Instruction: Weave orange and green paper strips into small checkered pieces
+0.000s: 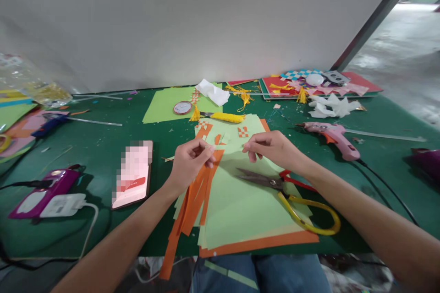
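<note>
My left hand (192,159) is closed in a pinch on a narrow light-green paper strip (220,147), whose short end sticks out to the right. Across a small gap, my right hand (266,145) has its thumb and fingertips drawn together; whatever is in them blends with the green paper behind. Both hands hover over a stack of light-green paper sheets (237,206). Orange paper strips (197,201) lie under and below my left hand. A small orange-and-white checkered woven piece (243,132) rests between the hands. Scissors (275,183) with open blades lie below my right hand.
A yellow utility knife (227,117) lies beyond the hands. To the left are a phone (134,176), a purple power strip (51,192) and a blue glue gun (51,124). On the right sits a pink glue gun (335,137) with its cord. A grey panel (206,23) closes off the back.
</note>
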`<state>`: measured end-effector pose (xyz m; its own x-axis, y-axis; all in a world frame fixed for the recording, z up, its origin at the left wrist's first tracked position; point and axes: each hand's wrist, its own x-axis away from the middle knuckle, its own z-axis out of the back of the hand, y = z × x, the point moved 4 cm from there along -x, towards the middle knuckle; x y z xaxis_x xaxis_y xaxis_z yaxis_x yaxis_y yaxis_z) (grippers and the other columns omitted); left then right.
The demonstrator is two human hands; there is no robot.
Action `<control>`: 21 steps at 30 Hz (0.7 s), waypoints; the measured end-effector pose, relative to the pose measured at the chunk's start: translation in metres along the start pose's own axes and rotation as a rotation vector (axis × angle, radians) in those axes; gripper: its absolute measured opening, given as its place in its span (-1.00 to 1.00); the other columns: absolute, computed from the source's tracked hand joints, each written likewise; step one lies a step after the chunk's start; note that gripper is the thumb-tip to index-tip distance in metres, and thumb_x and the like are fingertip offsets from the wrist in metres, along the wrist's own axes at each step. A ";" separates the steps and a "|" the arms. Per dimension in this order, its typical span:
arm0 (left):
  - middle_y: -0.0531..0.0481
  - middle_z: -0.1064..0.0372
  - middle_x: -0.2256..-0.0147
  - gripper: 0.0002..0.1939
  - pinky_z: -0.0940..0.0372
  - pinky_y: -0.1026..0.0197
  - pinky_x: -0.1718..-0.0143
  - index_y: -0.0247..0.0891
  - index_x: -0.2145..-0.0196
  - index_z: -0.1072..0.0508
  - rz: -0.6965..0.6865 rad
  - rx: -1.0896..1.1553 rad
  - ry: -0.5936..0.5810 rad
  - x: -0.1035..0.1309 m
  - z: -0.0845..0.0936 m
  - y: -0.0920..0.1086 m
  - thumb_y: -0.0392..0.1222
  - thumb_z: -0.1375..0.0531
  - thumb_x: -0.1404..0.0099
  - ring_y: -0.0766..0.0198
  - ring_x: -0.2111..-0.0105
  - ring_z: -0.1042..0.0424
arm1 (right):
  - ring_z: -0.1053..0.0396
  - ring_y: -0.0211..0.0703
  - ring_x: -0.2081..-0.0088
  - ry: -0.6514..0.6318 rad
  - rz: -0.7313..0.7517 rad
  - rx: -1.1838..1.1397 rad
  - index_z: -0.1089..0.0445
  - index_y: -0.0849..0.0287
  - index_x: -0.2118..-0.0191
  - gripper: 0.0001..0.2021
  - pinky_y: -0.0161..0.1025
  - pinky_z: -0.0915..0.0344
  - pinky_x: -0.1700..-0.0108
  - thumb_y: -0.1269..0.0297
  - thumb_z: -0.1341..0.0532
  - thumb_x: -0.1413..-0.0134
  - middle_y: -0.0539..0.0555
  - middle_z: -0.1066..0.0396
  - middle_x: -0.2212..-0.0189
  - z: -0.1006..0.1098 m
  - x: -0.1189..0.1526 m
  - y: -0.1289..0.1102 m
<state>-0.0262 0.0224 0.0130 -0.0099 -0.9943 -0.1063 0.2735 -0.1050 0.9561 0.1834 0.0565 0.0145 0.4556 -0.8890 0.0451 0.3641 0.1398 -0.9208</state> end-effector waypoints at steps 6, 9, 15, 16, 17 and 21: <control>0.10 -0.38 0.62 -0.78 -0.27 0.43 0.60 -0.28 0.58 -0.37 -0.034 0.002 -0.006 -0.001 -0.002 0.000 -0.26 -0.19 -0.21 0.46 0.65 -0.35 | -0.17 -0.36 0.60 0.011 -0.001 0.054 -0.38 0.21 0.63 -0.63 -0.36 -0.10 0.52 0.13 -0.19 -0.12 0.00 -0.42 0.62 0.002 -0.002 0.003; 0.10 -0.38 0.61 -0.79 -0.28 0.42 0.58 -0.28 0.56 -0.38 -0.030 -0.002 -0.010 -0.002 -0.003 -0.001 -0.25 -0.19 -0.22 0.47 0.65 -0.35 | -0.17 -0.36 0.61 0.022 -0.009 0.065 -0.38 0.20 0.63 -0.63 -0.35 -0.10 0.53 0.13 -0.19 -0.12 0.00 -0.43 0.64 0.003 -0.002 0.004; 0.09 -0.38 0.61 -0.79 -0.29 0.41 0.59 -0.28 0.55 -0.38 -0.021 -0.020 -0.010 -0.002 -0.003 -0.002 -0.21 -0.19 -0.22 0.45 0.65 -0.36 | -0.19 -0.35 0.62 0.037 -0.018 0.039 -0.43 0.20 0.60 -0.70 -0.36 -0.10 0.55 0.19 -0.20 -0.08 -0.01 -0.40 0.68 0.004 -0.003 0.006; 0.09 -0.38 0.61 -0.79 -0.28 0.41 0.60 -0.28 0.55 -0.38 -0.019 -0.020 -0.007 -0.002 -0.003 -0.003 -0.21 -0.19 -0.22 0.45 0.65 -0.36 | -0.20 -0.34 0.61 0.031 -0.016 0.021 -0.45 0.20 0.58 -0.71 -0.36 -0.11 0.54 0.18 -0.20 -0.08 0.00 -0.41 0.67 0.004 -0.003 0.007; 0.09 -0.38 0.61 -0.79 -0.28 0.41 0.61 -0.28 0.56 -0.37 -0.018 -0.019 -0.004 -0.002 -0.003 -0.003 -0.21 -0.20 -0.21 0.44 0.65 -0.36 | -0.19 -0.34 0.61 0.023 -0.013 0.007 -0.45 0.20 0.57 -0.70 -0.36 -0.12 0.54 0.16 -0.20 -0.08 0.00 -0.41 0.67 0.004 -0.004 0.008; 0.09 -0.38 0.61 -0.80 -0.27 0.41 0.61 -0.28 0.55 -0.37 -0.011 -0.012 -0.001 -0.002 -0.002 -0.005 -0.22 -0.19 -0.21 0.44 0.66 -0.35 | -0.16 -0.35 0.61 -0.004 -0.006 0.002 -0.38 0.21 0.62 -0.63 -0.36 -0.11 0.54 0.07 -0.23 -0.06 0.01 -0.41 0.66 0.004 -0.005 0.010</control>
<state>-0.0255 0.0244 0.0081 -0.0137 -0.9930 -0.1171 0.2852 -0.1162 0.9514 0.1882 0.0638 0.0064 0.4563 -0.8883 0.0523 0.3682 0.1350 -0.9199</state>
